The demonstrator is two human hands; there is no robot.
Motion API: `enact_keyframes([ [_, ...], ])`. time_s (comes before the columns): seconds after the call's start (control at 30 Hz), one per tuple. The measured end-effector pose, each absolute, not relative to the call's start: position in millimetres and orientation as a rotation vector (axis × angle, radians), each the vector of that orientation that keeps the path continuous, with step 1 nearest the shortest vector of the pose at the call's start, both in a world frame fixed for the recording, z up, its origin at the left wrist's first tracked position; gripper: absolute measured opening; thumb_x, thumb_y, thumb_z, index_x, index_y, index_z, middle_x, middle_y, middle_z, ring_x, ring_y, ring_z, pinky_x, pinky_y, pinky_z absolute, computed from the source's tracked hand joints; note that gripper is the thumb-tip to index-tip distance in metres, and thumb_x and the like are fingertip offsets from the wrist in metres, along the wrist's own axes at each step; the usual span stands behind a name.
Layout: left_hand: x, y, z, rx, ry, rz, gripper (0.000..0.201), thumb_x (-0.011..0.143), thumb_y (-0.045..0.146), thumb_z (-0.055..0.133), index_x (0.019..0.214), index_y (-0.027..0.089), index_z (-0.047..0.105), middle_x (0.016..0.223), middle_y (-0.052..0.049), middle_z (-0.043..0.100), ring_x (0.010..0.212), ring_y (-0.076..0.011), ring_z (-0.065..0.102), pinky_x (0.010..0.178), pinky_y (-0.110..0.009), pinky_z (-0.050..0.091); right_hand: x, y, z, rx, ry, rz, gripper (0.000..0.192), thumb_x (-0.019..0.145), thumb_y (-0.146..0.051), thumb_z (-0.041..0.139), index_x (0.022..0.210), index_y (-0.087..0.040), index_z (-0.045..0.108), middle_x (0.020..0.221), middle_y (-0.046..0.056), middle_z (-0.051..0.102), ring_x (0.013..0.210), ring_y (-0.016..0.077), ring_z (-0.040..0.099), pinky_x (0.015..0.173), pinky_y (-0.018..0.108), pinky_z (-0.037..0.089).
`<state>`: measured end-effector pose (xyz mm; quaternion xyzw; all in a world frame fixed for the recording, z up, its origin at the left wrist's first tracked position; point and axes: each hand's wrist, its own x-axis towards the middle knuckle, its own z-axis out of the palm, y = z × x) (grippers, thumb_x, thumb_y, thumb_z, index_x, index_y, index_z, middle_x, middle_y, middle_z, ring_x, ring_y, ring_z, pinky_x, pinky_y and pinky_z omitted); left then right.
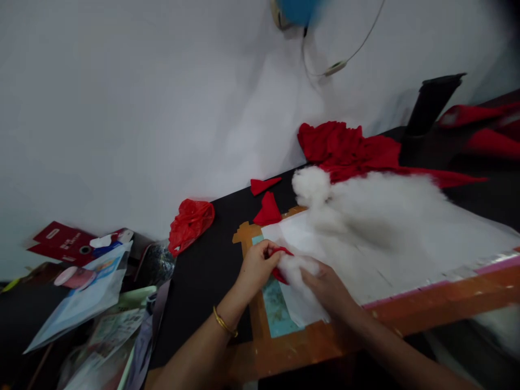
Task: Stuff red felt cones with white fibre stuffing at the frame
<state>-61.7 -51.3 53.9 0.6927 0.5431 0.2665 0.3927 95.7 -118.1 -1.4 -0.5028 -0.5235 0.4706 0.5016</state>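
Observation:
My left hand [257, 264] pinches a small red fabric piece [279, 275], its fingers closed on the edge. Against that fabric, a tuft of white fluffy stuffing [294, 267] is held by my right hand [327, 287], fingers closed around it. How far the tuft reaches into the fabric is hidden. Both hands are over the near left part of a white sheet [430, 260] on the table. A large pile of loose stuffing [385, 203] lies beyond my right hand. Past my left hand are two small red fabric pieces, one nearer [268, 210] and one farther [264, 186].
Crumpled red cloth [349, 146] lies behind the stuffing, near a black upright container [433, 105]. A red plastic bag [192, 223] sits at the table's left corner. Brown tape [292, 352] lines the front edge. Papers and a pink spool [75, 277] clutter the left.

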Motion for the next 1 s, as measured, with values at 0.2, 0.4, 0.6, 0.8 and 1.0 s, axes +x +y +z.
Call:
enact_keyframes([
  [0.2,-48,-68,46,2.104,1.407,0.677,0.009,0.084,0.024,0.058,0.085,0.019,0.066,0.072,0.001,0.064,0.066,-0.0144,0.057,0.063,-0.026,0.042,103,-100,-16,-1.308,-1.557,0.737,0.019,0.083,-0.032,0.051,0.079,-0.022,0.066,0.082,0.007,0.071,0.079,0.0245,0.065,0.075,0.037,0.051],
  [0.4,-38,-93,43,2.466,1.135,0.692,0.018,0.093,0.025,0.05,0.093,0.018,0.067,0.086,-0.007,0.066,0.082,-0.0196,0.06,0.074,-0.032,0.047,78,-108,-11,-1.092,-0.961,1.3,0.031,0.083,-0.045,0.047,0.088,-0.021,0.067,0.08,0.006,0.073,0.076,0.0263,0.067,0.066,0.037,0.055],
  [0.6,-62,-102,44,2.021,1.201,1.337,0.035,0.084,0.029,0.065,0.119,0.026,0.057,0.109,-0.007,0.063,0.104,-0.0212,0.059,0.09,-0.036,0.049,70,-115,4,-0.971,-0.811,1.34,0.042,0.081,-0.058,0.055,0.101,-0.024,0.068,0.084,0.008,0.074,0.085,0.0299,0.069,0.067,0.041,0.058],
  [0.8,-51,-90,41,0.921,1.164,1.389,0.051,0.083,0.039,0.064,0.128,0.02,0.047,0.121,-0.013,0.063,0.106,-0.0248,0.065,0.087,-0.036,0.054,54,-113,10,-0.884,-1.038,1.273,0.025,0.08,-0.041,0.063,0.096,-0.023,0.07,0.09,0.004,0.074,0.086,0.0261,0.067,0.078,0.039,0.056],
  [1.0,-15,-100,27,0.647,1.203,1.488,0.051,0.07,0.031,0.079,0.113,0.019,0.057,0.104,-0.006,0.07,0.093,-0.0196,0.069,0.085,-0.031,0.055,48,-102,-2,-1.018,-1.128,1.055,0.018,0.081,-0.031,0.057,0.08,-0.022,0.072,0.076,0.001,0.073,0.072,0.0249,0.066,0.067,0.035,0.054],
])
